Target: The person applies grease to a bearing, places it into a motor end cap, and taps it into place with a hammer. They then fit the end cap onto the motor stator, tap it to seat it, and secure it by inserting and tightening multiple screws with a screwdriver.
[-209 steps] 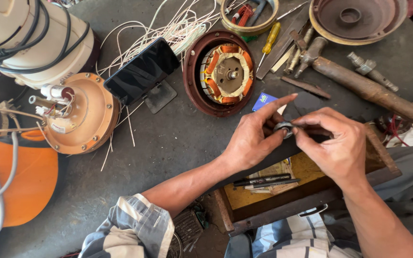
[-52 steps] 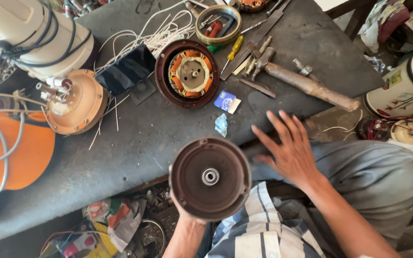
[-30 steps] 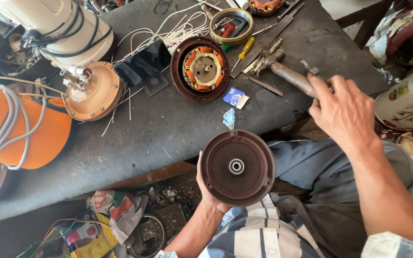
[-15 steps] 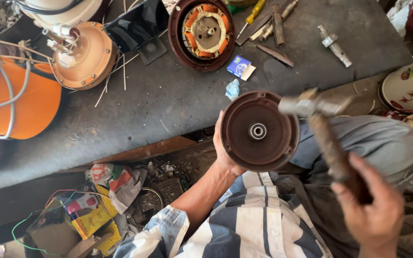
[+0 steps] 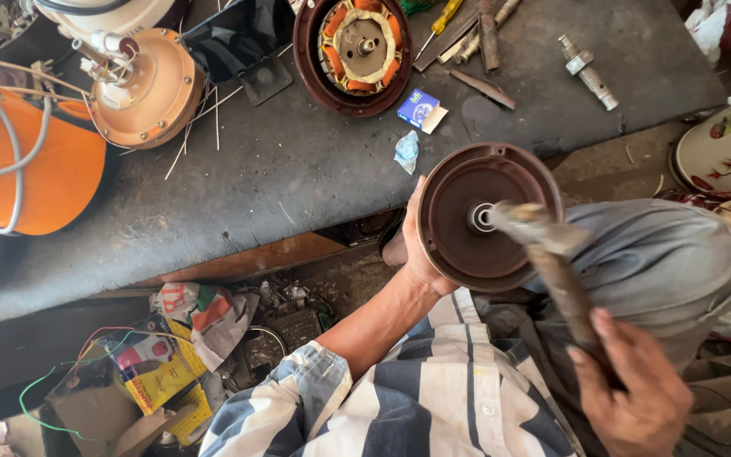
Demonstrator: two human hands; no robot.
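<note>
My left hand [image 5: 414, 250] holds a round dark-brown motor cover [image 5: 467, 237] from behind, over my lap, with its hollow face and central bearing toward me. My right hand [image 5: 636, 396] grips the wooden handle of a rusty hammer [image 5: 552, 271], whose head is at the bearing in the middle of the cover. On the dark bench [image 5: 298, 169] above lies a brown motor housing with copper windings [image 5: 354, 52].
A small blue box [image 5: 420, 110] and a crumpled wrapper [image 5: 407, 152] lie near the bench edge. An orange fan body [image 5: 35, 169], a copper-coloured motor with wires [image 5: 141, 85], screwdrivers, a bolt [image 5: 587, 72] and a white canister [image 5: 725, 148] surround it. Scrap and packets fill the floor below.
My right hand reached to the bench, picked up the hammer and brought its head down onto the centre of the cover. My left hand kept the cover and shifted it right.
</note>
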